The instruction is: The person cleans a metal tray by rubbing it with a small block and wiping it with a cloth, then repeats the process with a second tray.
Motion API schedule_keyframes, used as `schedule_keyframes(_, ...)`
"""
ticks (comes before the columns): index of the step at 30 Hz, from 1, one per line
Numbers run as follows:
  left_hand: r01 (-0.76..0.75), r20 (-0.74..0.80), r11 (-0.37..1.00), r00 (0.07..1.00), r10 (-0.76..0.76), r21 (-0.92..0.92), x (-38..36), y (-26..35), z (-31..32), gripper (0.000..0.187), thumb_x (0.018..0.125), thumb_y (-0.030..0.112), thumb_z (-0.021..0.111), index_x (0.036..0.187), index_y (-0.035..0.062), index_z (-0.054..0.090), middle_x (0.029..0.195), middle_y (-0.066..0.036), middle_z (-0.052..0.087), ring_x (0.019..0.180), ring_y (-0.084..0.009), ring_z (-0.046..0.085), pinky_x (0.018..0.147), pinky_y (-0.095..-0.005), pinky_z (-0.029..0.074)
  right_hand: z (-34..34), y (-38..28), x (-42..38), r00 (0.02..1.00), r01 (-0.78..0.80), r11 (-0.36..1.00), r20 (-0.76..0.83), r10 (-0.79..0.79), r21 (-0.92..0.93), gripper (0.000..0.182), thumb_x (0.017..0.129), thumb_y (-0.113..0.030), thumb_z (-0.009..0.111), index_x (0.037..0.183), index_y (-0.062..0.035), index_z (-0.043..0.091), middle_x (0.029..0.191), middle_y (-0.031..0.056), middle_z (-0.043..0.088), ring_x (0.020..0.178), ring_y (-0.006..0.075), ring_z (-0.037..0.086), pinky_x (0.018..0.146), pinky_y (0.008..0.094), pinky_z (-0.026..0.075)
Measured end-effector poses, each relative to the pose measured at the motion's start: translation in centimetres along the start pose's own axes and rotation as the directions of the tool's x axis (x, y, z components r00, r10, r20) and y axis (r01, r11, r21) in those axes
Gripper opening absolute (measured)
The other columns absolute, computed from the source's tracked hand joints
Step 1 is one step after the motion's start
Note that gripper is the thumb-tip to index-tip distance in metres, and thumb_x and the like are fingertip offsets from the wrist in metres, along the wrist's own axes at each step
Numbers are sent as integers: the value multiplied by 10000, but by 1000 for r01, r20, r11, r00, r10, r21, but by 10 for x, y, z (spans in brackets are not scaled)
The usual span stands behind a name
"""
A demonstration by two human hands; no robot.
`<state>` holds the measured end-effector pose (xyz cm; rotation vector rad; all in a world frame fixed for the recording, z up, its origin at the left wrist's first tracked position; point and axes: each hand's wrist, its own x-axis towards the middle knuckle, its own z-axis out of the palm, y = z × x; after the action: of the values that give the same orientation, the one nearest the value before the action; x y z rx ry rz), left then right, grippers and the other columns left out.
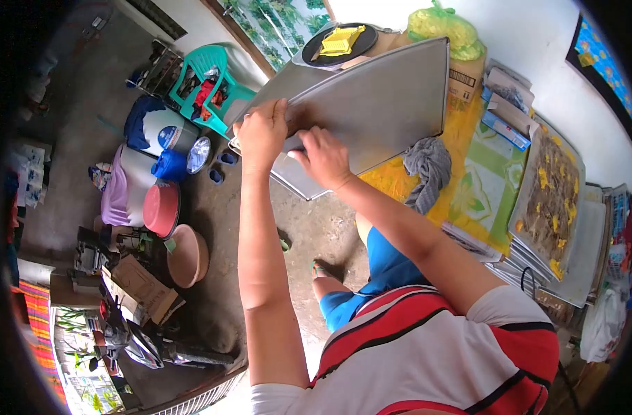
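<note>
In a room with a grey concrete floor (330,228) and white walls (544,41). Nearest, in front of the red and white shirt (413,339): a big metal tray (392,97), tilted, by the yellow-covered table (392,177). At the tray's left edge, a firm hold by the left hand (263,131), likely to stop any slip. On the tray's flat face, near its bottom corner, the bent right hand (324,158), maybe to help keep it steady. Cannot tell about anything tucked under that palm, or how tight. On the table's near edge, a bunched grey cloth (426,169), perhaps there for easy reach. Along the table's right edge, a tray stack (530,259), maybe piled up to save room. Farther off, by the table's far edge, a cardboard box (465,81) and a see-through yellow-green bag (446,34). Past the tray, a round black plate (361,50) under a yellow plastic thing (341,40), and a green chair (212,54) with red cloth (207,97) on its seat.
</note>
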<state>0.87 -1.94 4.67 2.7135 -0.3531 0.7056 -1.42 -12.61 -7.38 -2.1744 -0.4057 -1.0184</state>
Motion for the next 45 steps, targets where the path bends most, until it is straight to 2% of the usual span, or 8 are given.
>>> schedule_keyframes(9, 23, -72, 997, 997, -17, 76, 2, 4, 2, 328, 953, 393, 492, 939, 122, 676, 871, -158, 680, 849, -396, 640, 774, -522, 442, -10, 2, 9, 997, 65, 996, -34, -67, -63, 433, 770, -339, 726, 1049, -84, 516, 894, 81, 556, 835, 296, 581, 649, 417, 478)
schedule_keyframes(12, -29, -109, 999, 993, 33, 37, 3, -8, 2, 355, 957, 407, 486, 911, 92, 642, 808, -176, 656, 801, -420, 623, 680, -495, 466, -32, 20, 31, 898, -249, 968, -378, 224, -19, 458, 722, -337, 774, 1038, -110, 532, 839, 66, 546, 792, 261, 599, 636, 389, 492)
schedule_keyframes(17, 101, -61, 994, 993, -98, 43, 2, -12, 1, 352, 946, 438, 497, 948, 126, 660, 836, -189, 661, 825, -420, 624, 702, -499, 479, -19, 6, 20, 998, -4, 999, -63, 2, -39, 437, 738, -281, 757, 1049, -90, 516, 928, 95, 580, 834, 302, 604, 641, 443, 492)
schedule_keyframes(21, 108, -115, 986, 989, -93, 131, -9, -15, -4, 349, 945, 424, 478, 929, 140, 679, 858, -166, 678, 783, -413, 642, 682, -508, 505, -34, 32, 45, 902, -312, 944, -279, 331, 112, 437, 715, -268, 774, 1038, -113, 522, 930, 80, 579, 843, 300, 609, 659, 436, 493)
schedule_keyframes(25, 144, -107, 979, 986, -129, 146, -8, -11, -3, 340, 945, 425, 478, 943, 150, 677, 848, -163, 677, 777, -410, 643, 674, -504, 510, -13, 4, 9, 1000, 29, 994, -5, -28, 102, 465, 699, -272, 790, 1051, -117, 528, 927, 81, 577, 851, 299, 610, 674, 418, 505)
schedule_keyframes(30, 128, -108, 983, 988, -114, 132, -7, -17, -2, 344, 943, 420, 484, 911, 140, 682, 834, -158, 681, 769, -405, 647, 665, -501, 510, -23, 19, 28, 903, -335, 923, -217, 372, 188, 451, 737, -281, 762, 1070, -92, 524, 936, 98, 595, 877, 306, 613, 698, 439, 509)
schedule_keyframes(34, 131, -135, 976, 985, -108, 174, -3, -12, 3, 356, 948, 417, 475, 891, 130, 678, 824, -151, 685, 746, -399, 649, 651, -493, 510, 1, -5, -2, 991, 61, 996, 113, -69, 68, 440, 723, -297, 755, 1051, -111, 528, 913, 75, 555, 872, 286, 590, 674, 430, 492)
schedule_keyframes(45, 11, -296, 985, 954, 41, 172, -16, -39, 16, 358, 909, 434, 590, 781, 109, 666, 679, -130, 641, 617, -335, 627, 547, -441, 451, -85, 190, 80, 656, -609, 736, -334, 677, 294, 724, 752, -432, 759, 1229, -17, 407, 1110, 210, 599, 1017, 389, 595, 852, 476, 476)
